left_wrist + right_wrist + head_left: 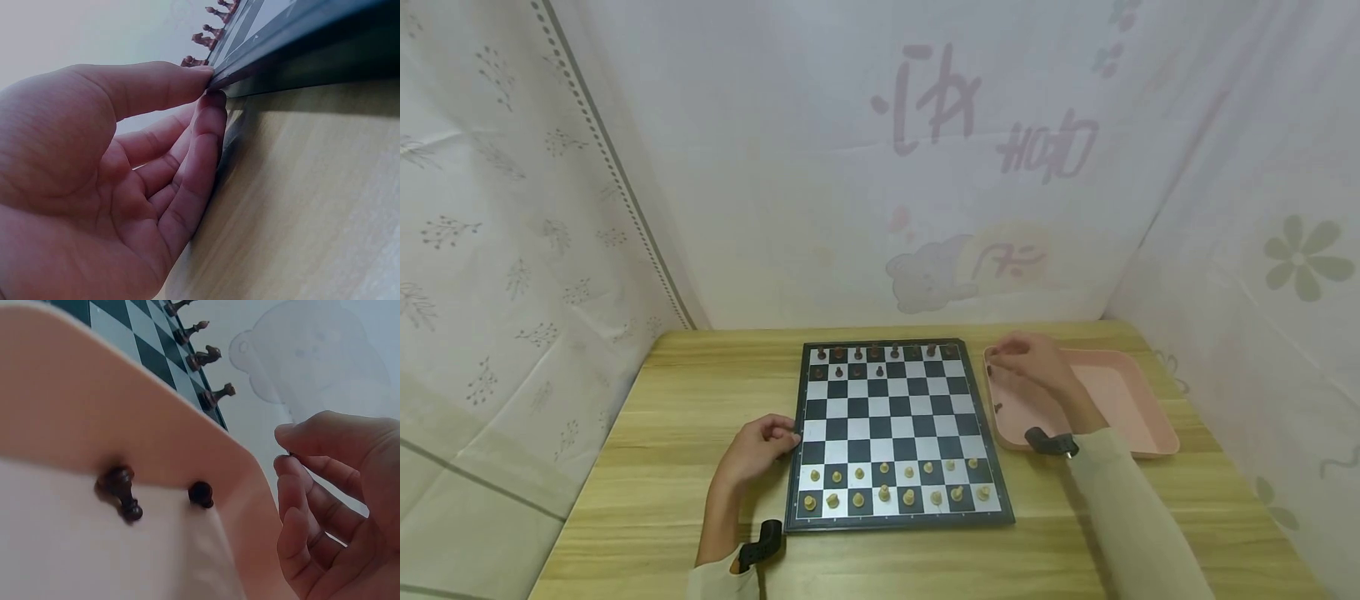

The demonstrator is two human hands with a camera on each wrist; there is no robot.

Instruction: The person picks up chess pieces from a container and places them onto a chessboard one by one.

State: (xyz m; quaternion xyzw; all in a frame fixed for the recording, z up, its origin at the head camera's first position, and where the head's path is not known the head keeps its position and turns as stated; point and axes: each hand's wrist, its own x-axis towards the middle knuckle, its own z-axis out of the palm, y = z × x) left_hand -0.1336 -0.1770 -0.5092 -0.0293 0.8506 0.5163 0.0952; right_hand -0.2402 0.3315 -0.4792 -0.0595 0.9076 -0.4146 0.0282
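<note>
A black-and-white chessboard [881, 429] lies on the table, with pale pieces [883, 493] in two rows at the near side. Dark pieces [875, 352] fill the far row, and several dark pawns [880, 372] stand in front of them. My left hand [762, 446] pinches the board's left edge between thumb and index finger. Over the far left corner of the pink tray [1131, 379], my right hand [1037, 364] pinches a small dark chess piece [290, 454], mostly hidden by the fingertips. Inside the tray lie a dark pawn [124, 492] and another dark piece [201, 494].
The tray stands close to the board's right side on the wooden table [722, 383]. A printed cloth [850, 192] hangs behind the table, with more cloth at the left and right. Each wrist wears a black camera mount [1051, 442].
</note>
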